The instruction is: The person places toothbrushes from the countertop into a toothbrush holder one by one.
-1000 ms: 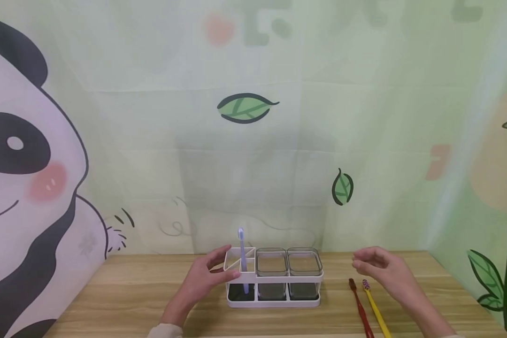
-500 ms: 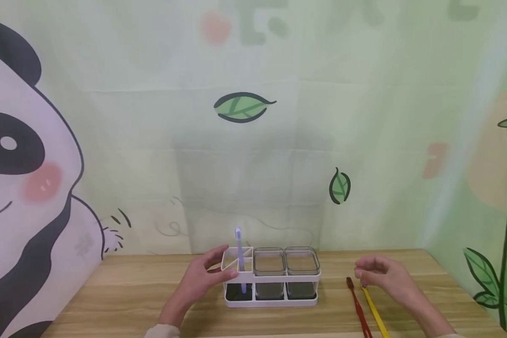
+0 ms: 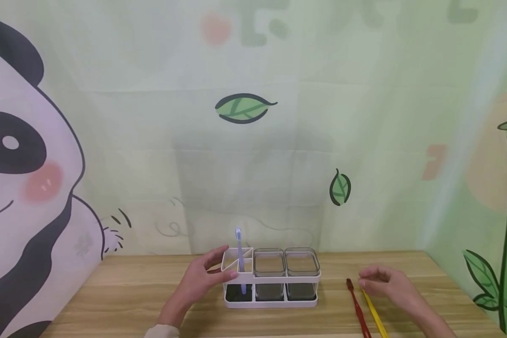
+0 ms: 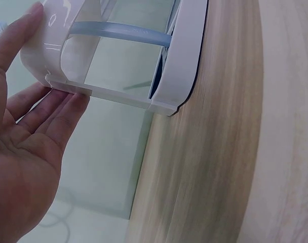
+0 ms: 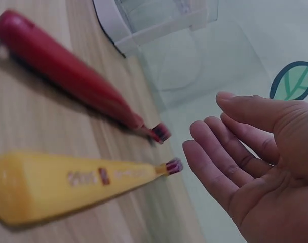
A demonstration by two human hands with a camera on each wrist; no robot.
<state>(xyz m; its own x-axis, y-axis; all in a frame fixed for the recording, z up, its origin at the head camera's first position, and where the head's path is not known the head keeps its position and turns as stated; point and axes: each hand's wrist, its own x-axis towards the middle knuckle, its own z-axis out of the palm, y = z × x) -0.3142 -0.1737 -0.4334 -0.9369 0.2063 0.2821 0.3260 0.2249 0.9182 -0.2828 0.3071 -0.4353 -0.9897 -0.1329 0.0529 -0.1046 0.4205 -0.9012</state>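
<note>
My left hand (image 3: 200, 277) grips the left end of a white toothbrush holder (image 3: 279, 279), thumb on the front of its upper band and fingers at the side, as the left wrist view also shows. A pale blue toothbrush (image 3: 239, 249) stands in the holder's left divided section, bristles up. My right hand (image 3: 390, 285) hovers over the bristle end of a yellow toothbrush (image 3: 377, 315) and holds nothing. In the right wrist view its fingers (image 5: 222, 164) are loosely bent, apart from the brush. A red toothbrush (image 3: 358, 310) lies just left of the yellow one.
Two clear square cups (image 3: 269, 263) sit in the middle and right sections of the holder. All stands on a wood-grain table (image 3: 122, 300). A green cloth backdrop (image 3: 253, 178) with a panda and leaves hangs behind the table's back edge.
My right hand has come down and slightly right, over the head of the yellow toothbrush. The left hand keeps its grip on the holder. The head view has shifted slightly.
</note>
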